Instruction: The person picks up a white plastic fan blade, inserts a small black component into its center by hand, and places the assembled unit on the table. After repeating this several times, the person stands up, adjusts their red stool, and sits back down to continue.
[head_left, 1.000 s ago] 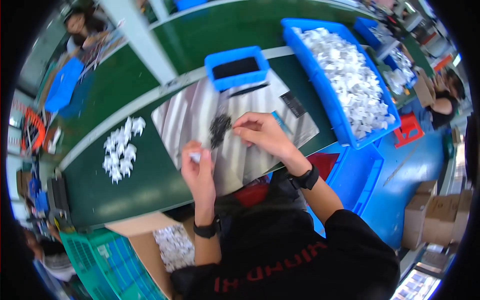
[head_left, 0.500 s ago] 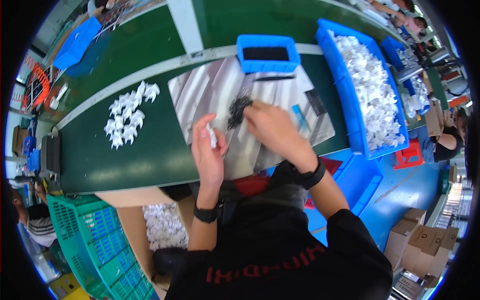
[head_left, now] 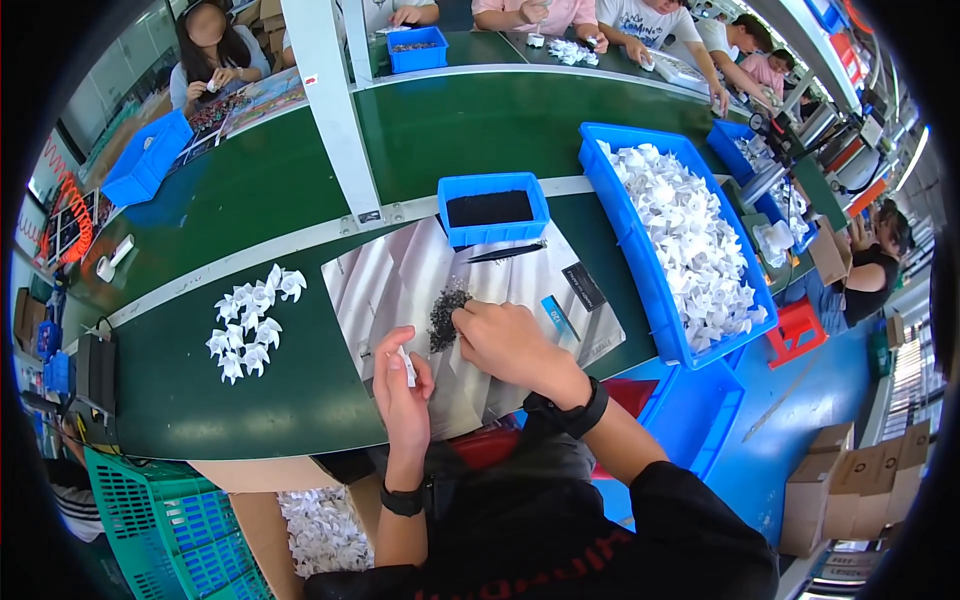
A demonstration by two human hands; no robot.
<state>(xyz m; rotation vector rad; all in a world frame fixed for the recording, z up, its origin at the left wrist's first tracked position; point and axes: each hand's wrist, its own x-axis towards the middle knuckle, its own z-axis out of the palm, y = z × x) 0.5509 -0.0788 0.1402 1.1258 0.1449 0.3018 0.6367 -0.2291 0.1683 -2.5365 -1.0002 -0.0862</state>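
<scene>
A green conveyor belt (head_left: 480, 110) sweeps across the upper part of the frame, a pale rail along its near edge. Below that rail, a dark green workbench (head_left: 180, 415) curves from the left side toward the right. At the right of centre, a long blue bin (head_left: 624, 240) is heaped with white pointed parts (head_left: 682, 240). A grey-and-white streaked sheet (head_left: 370, 290) lies on the bench in the middle of the frame. At the lower left stand a green slatted crate (head_left: 150, 510) and, just beside it, a cardboard box (head_left: 255, 530) with more white parts inside. A small blue tray (head_left: 497, 236) sits at the top edge of the sheet, with a black mass (head_left: 490, 207) in it. A loose cluster of white pointed parts (head_left: 250, 317) lies on the bench, left of the sheet. Near the centre, the right hand (head_left: 510, 345) has its fingers bunched at the right edge of a heap of dark bits (head_left: 445, 318); whether it grips one I cannot tell. The left hand (head_left: 405, 390), upright just below and left of the heap, holds a small white piece (head_left: 408, 368) between thumb and curled fingers. A slim black tool (head_left: 507, 252) lies just below the tray.
</scene>
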